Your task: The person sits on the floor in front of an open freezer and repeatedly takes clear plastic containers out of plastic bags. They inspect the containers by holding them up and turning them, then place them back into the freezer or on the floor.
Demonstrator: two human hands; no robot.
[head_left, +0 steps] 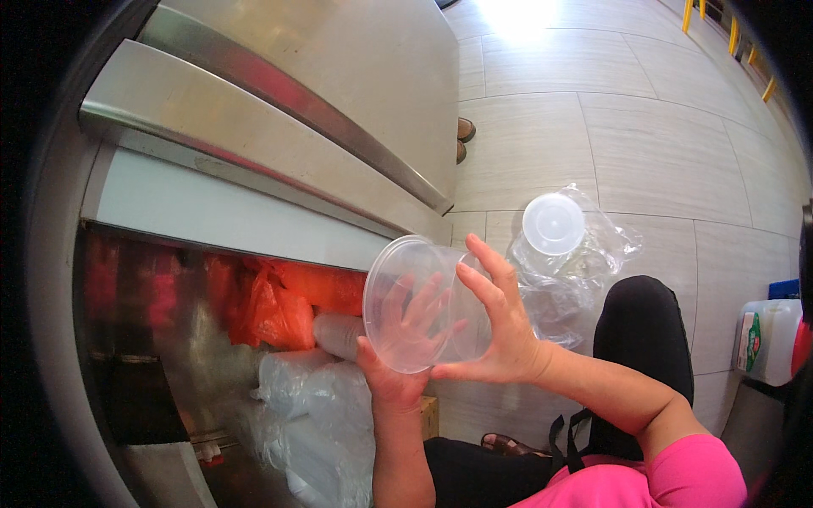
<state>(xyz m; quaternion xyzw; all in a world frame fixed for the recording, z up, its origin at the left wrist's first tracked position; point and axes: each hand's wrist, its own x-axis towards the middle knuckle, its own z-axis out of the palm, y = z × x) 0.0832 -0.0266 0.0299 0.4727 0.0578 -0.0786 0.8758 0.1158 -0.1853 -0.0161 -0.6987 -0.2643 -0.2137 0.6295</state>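
Between my two hands is a clear round plastic tub, tipped on its side with its wide rim toward the left. My left hand holds it from below and behind; its fingers show blurred through the clear wall. Curved round the narrower end on the right is my right hand, thumb below and fingers above. Under the tub, in a low metal compartment, lie clear plastic bags of tubs. A sleeve of stacked containers pokes out beside orange-red plastic bags.
On the tiled floor to the right, a round translucent tub rests on a crumpled clear bag. A steel cabinet with long edges rises at the upper left. A white jug stands far right. Brown shoes show beyond the cabinet.
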